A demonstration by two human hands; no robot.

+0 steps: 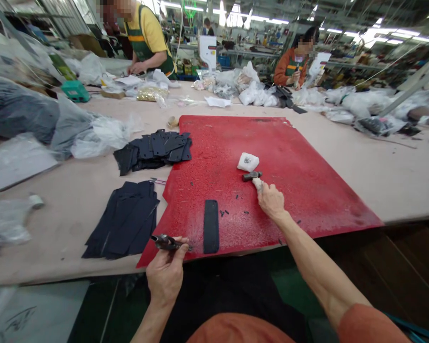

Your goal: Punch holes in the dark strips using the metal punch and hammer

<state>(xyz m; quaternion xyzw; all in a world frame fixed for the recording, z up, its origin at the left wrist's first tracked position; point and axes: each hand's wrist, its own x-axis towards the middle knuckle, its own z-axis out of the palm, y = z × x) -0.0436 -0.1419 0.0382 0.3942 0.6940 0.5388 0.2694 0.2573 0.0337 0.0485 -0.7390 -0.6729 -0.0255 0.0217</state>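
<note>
My left hand (166, 271) is closed around a dark metal tool (167, 242) at the red mat's front left edge. Farther right, my right hand (270, 200) grips the pale wrapped handle of a hammer (252, 176), whose head is over the red mat (289, 162). Just beyond the hammer sits a small white block (248, 162) with little dark bits on top. Between my hands a black rectangular strip (211, 226) lies on the mat, with several small black scraps to its right.
Two stacks of dark cut pieces, one (157, 150) overlapping the mat's left edge and one (123, 221) nearer me, lie on the table (64, 214). Plastic bags (103, 133) crowd the left side. Two people work across the table, among more bags (250, 85).
</note>
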